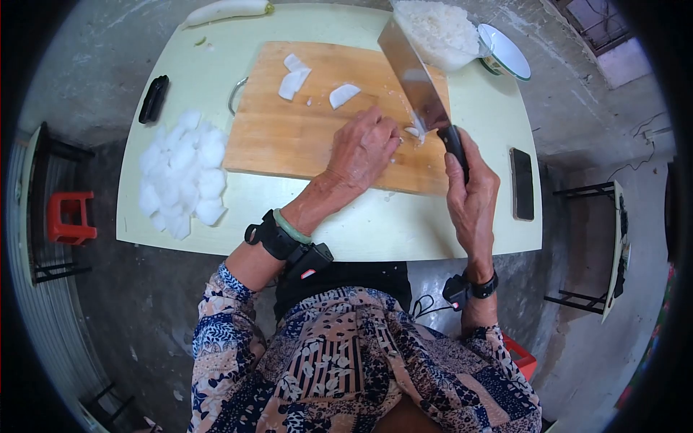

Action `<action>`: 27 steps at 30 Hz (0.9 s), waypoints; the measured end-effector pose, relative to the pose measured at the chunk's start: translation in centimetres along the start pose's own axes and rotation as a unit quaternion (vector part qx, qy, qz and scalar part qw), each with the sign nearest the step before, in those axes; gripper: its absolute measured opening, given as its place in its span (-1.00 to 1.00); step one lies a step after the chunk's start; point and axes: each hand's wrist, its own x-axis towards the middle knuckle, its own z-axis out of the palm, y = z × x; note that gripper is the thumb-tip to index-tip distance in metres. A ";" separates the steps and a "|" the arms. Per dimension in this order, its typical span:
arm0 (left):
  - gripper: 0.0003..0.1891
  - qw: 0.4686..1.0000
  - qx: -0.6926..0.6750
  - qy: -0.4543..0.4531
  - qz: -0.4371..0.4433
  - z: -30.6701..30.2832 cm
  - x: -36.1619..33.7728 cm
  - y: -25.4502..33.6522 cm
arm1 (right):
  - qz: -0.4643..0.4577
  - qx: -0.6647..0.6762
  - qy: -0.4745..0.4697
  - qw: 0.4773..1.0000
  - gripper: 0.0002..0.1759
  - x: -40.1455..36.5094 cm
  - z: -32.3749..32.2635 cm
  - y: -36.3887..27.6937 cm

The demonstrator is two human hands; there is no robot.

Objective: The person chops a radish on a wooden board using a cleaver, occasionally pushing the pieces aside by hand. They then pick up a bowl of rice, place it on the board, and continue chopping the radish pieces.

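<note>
My right hand (473,189) grips the black handle of a cleaver (419,76), its broad blade tilted up and away over the right part of a wooden cutting board (267,130). Curled on the board to the left of the blade is my left hand (363,148). Its fingers are bent together, and whatever they hold is hidden. Small white scraps (413,133) lie between those fingertips and the blade. Farther back on the board are a white radish slice (344,95) and some overlapping radish slices (294,78).
A pile of white radish pieces (184,173) lies left of the board, near a black case-like object (153,99). A whole white radish (227,11) is at the back left. White shreds in a clear bag (437,32), a bowl (505,52) and a phone (522,184) are on the right.
</note>
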 end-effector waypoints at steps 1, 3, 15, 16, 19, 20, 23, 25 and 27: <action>-0.87 1.000 0.000 -0.003 -0.002 0.0 0.0 0.0 | 0.025 -0.011 -0.009 1.000 -0.60 0.2 -0.3 -0.5; -0.87 1.000 -0.007 -0.001 0.002 -0.1 0.0 0.0 | 0.025 -0.011 -0.011 1.000 -0.61 0.6 0.2 -0.1; -0.87 1.000 -0.003 0.007 0.007 0.0 0.0 -0.1 | 0.004 -0.014 -0.012 1.000 -0.61 0.7 0.8 0.6; -0.87 1.000 0.002 0.003 0.007 -0.1 0.0 0.0 | -0.033 -0.016 0.020 0.999 -0.61 0.6 0.8 0.5; -0.87 1.000 -0.002 0.000 0.007 0.0 0.0 0.0 | 0.015 -0.014 -0.025 0.999 -0.60 0.3 1.5 1.2; -0.87 1.000 -0.002 -0.001 0.007 -0.1 0.0 0.1 | 0.016 -0.014 -0.025 0.999 -0.60 0.3 1.4 1.1; -0.86 1.000 -0.002 -0.007 0.001 -0.2 0.0 0.0 | 0.067 -0.014 -0.061 0.996 -0.60 0.7 1.2 0.6; -0.85 1.000 -0.011 -0.005 0.003 -0.3 0.1 0.1 | 0.078 -0.004 -0.069 0.995 -0.60 0.8 1.1 0.5; -0.84 1.000 -0.009 -0.006 0.003 -0.4 0.1 0.2 | 0.053 -0.001 -0.041 0.998 -0.60 0.6 1.0 0.5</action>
